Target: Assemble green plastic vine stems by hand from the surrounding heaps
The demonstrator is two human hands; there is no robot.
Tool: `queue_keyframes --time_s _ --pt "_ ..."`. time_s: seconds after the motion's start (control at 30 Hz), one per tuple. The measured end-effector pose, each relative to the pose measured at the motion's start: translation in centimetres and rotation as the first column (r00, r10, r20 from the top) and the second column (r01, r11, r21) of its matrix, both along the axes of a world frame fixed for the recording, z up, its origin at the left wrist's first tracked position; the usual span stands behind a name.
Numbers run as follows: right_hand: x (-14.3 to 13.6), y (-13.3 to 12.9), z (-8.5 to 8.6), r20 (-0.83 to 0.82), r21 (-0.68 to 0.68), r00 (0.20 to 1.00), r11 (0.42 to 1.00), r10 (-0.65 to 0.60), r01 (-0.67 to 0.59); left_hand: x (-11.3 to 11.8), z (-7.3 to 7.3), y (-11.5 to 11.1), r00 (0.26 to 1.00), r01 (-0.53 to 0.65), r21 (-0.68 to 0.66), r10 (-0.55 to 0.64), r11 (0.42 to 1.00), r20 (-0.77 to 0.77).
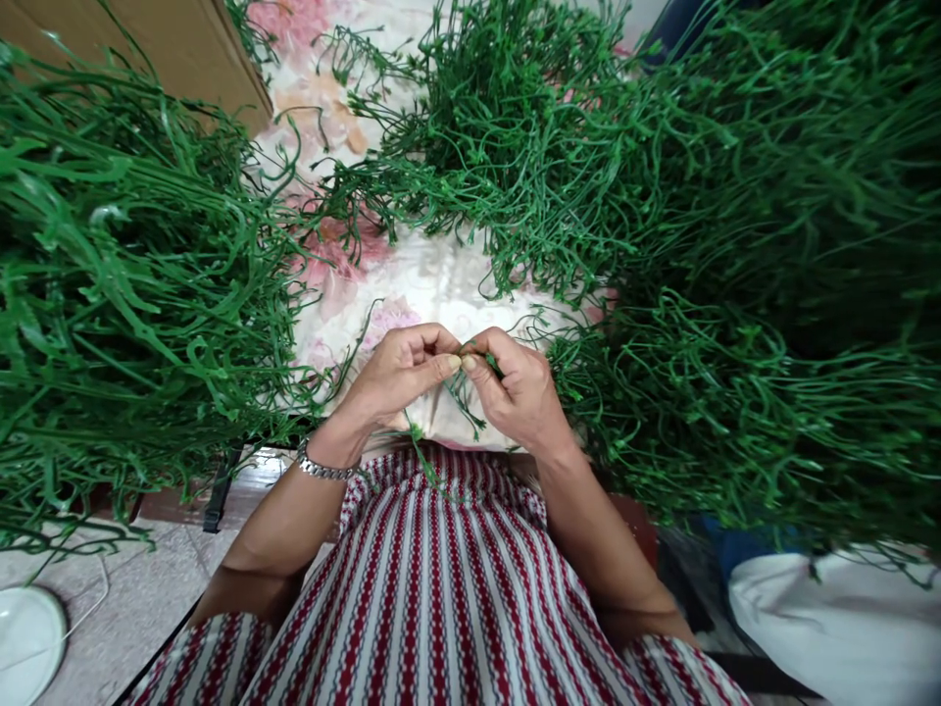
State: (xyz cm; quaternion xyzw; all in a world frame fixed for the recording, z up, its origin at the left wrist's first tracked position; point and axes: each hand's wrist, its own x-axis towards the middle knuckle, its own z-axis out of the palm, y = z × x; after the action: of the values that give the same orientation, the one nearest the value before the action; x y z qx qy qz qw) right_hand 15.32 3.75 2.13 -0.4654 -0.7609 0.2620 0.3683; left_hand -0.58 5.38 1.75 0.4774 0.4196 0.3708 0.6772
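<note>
My left hand and my right hand meet at the fingertips over the near edge of a floral cloth. Each one pinches a thin green plastic stem, whose lower part hangs down beneath the fingers. The exact spot where the fingertips join is small and partly covered by them. Another green piece dangles lower, against the striped garment.
Big heaps of green stems lie at the left, at the back and at the right. A cardboard box stands back left. A white round object is on the floor, a white bag lower right.
</note>
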Motion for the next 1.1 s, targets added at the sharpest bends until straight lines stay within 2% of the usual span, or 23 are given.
queue_keyframes --time_s 0.17,0.23,0.4,0.6,0.7,0.83,1.0,1.1 --pt "-0.4 -0.2 -0.1 0.065 0.078 0.998 0.997 0.013 -0.018 -0.2 0.1 0.3 0.991 0.050 0.140 -0.031 0.989 -0.131" --pt "-0.4 -0.2 0.0 0.071 0.071 0.997 0.997 0.021 -0.026 -0.2 0.0 0.3 0.992 0.050 0.171 -0.029 0.984 -0.125" --pt "-0.3 0.0 0.3 -0.033 -0.112 0.993 0.987 0.114 -0.117 -0.4 -0.5 -0.2 0.998 0.020 0.120 -0.027 0.993 0.056" --pt "0.0 0.4 0.0 -0.300 -0.333 0.939 0.903 0.171 -0.271 -0.7 -0.5 -0.4 0.978 0.048 -0.038 -0.039 0.998 0.205" --pt "0.0 0.4 -0.1 -0.297 -0.335 0.948 0.917 0.116 -0.217 -0.6 -0.7 -0.3 0.977 0.022 -0.050 -0.011 0.999 0.212" --pt "-0.4 0.2 0.2 -0.190 -0.250 0.980 0.962 0.062 -0.109 -0.4 -1.0 -0.2 0.987 -0.044 0.047 0.036 0.998 0.158" --pt "-0.6 0.1 0.2 -0.119 -0.234 0.991 0.969 0.053 -0.080 -0.1 -1.3 -0.3 0.995 -0.091 0.154 0.082 0.984 0.062" --pt "-0.3 0.2 0.1 -0.096 -0.261 0.993 0.961 0.072 -0.095 -0.1 -1.2 -0.2 0.998 -0.066 0.159 0.064 0.985 0.021"
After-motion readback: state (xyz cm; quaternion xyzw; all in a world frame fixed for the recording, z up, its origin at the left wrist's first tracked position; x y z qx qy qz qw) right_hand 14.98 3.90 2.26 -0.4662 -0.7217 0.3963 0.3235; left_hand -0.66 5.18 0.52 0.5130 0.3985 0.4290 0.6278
